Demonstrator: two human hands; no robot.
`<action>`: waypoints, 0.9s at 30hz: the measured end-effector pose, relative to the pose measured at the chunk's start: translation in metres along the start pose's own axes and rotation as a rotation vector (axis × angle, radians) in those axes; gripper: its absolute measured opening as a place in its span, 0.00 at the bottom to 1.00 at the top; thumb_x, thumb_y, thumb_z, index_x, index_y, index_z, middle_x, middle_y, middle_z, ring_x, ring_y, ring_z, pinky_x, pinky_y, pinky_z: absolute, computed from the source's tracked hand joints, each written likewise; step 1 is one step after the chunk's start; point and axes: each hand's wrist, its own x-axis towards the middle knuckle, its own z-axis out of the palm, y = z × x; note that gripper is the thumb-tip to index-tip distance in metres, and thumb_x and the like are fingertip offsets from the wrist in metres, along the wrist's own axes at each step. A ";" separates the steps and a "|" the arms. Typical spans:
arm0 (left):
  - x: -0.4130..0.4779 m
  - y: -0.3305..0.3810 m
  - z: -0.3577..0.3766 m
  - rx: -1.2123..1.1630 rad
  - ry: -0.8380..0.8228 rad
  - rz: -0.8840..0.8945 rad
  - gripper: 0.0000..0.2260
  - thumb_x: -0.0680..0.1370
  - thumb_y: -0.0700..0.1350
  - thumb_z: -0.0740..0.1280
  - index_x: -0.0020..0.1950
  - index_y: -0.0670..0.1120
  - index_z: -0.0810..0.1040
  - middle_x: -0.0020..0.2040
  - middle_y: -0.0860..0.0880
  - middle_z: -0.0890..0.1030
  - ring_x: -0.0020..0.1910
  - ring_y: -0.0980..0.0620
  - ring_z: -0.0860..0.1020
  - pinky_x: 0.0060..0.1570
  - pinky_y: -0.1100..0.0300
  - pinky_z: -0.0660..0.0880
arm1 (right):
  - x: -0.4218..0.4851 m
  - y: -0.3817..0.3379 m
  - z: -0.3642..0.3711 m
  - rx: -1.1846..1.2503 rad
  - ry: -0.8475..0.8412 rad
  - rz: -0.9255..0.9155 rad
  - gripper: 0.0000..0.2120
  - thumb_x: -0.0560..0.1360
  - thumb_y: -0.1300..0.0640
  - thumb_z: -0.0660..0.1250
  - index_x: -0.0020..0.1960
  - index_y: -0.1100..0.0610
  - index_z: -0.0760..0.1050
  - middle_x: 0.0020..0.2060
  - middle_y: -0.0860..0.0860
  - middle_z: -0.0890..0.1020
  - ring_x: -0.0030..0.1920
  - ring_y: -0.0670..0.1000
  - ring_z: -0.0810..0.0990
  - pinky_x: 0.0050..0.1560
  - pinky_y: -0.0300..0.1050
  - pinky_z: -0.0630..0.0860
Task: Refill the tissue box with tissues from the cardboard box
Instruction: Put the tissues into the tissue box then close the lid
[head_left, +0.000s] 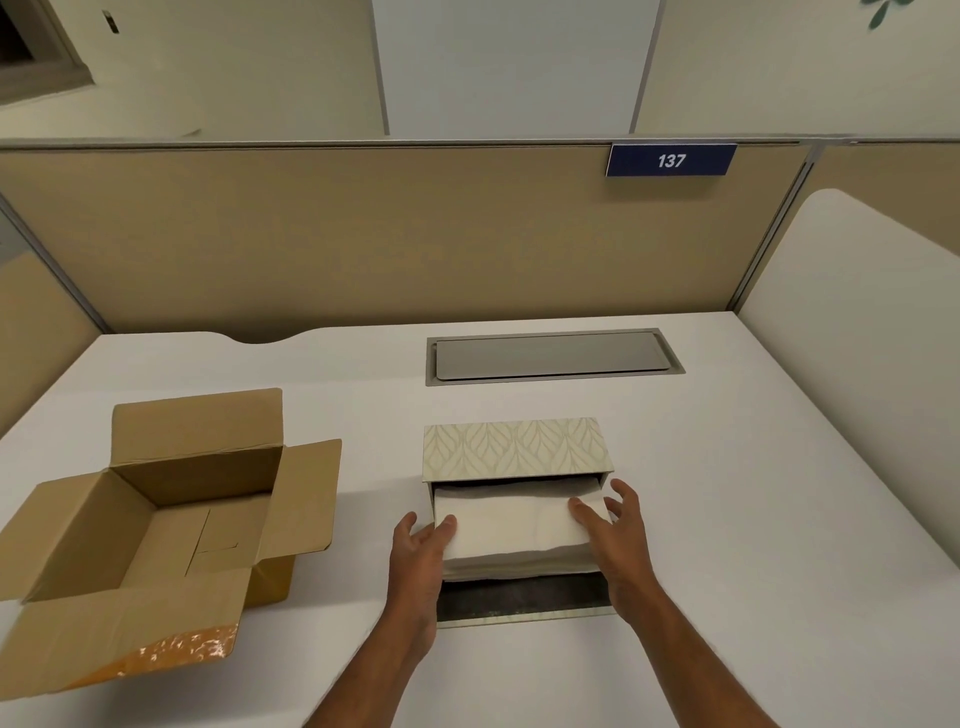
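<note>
Sliding the tissues (514, 525) into the tissue box (514, 447)

Head view: left hand (421, 545) and right hand (618, 530) each hold a grip on one end of the stack, half inside the tissue box; the cardboard box (156, 519) sits emptied to its left on the bench (727, 467). Best to keep the stack level and push evenly, so no edges catch.

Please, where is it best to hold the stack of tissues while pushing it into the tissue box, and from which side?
Probably by its two short ends, left hand and right hand coming from the near side. The stack of tissues is wide, flat and soft, half inside the tissue box, so end support should keep it from sagging.
</note>
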 end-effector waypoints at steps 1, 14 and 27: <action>-0.001 0.001 0.001 0.009 0.010 0.013 0.28 0.79 0.49 0.68 0.76 0.50 0.61 0.73 0.44 0.69 0.66 0.45 0.69 0.69 0.44 0.66 | 0.000 0.000 0.000 -0.009 0.000 -0.006 0.34 0.76 0.54 0.72 0.77 0.49 0.59 0.75 0.56 0.65 0.72 0.57 0.67 0.61 0.47 0.67; 0.009 0.038 0.007 0.077 0.062 0.314 0.22 0.81 0.49 0.64 0.75 0.51 0.67 0.73 0.50 0.72 0.71 0.50 0.70 0.65 0.58 0.67 | 0.003 -0.043 0.001 -0.043 0.141 -0.261 0.25 0.78 0.55 0.69 0.73 0.47 0.65 0.68 0.50 0.72 0.66 0.53 0.73 0.66 0.53 0.73; 0.002 0.048 0.004 -0.001 0.180 0.276 0.09 0.78 0.39 0.69 0.58 0.46 0.80 0.50 0.51 0.83 0.47 0.61 0.79 0.41 0.72 0.74 | 0.014 -0.046 0.002 -0.131 0.217 -0.312 0.15 0.77 0.65 0.69 0.62 0.55 0.77 0.54 0.53 0.80 0.55 0.53 0.79 0.42 0.35 0.75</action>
